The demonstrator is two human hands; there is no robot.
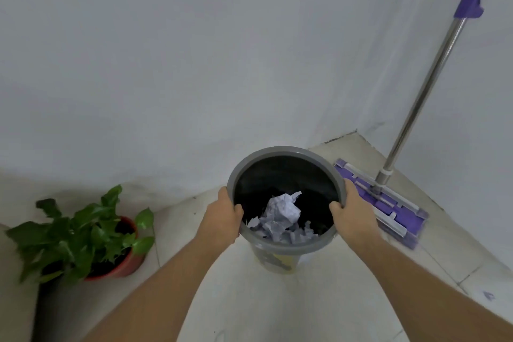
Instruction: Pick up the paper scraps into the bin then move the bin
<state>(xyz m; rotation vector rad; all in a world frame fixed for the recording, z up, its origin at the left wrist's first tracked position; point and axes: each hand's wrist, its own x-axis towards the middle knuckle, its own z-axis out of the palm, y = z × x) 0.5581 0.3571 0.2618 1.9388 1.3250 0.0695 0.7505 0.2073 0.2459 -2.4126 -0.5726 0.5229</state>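
Bin (287,151) on floor (291,302) near wall corner, between plant (83,233) and mop (388,200). Scraps (280,216) inside. Left hand (222,216) and right hand (354,211) clamped on opposite sides of rim, thumbs hooked inside. Risks: tilt on lift, spilling scraps; swing right, catching mop; rim slipping, uneven grip.

Dim, flat light; soft blur; wide-angle bending at edges.

Upright grey-rimmed bin (286,151) holds crumpled paper scraps (280,219).
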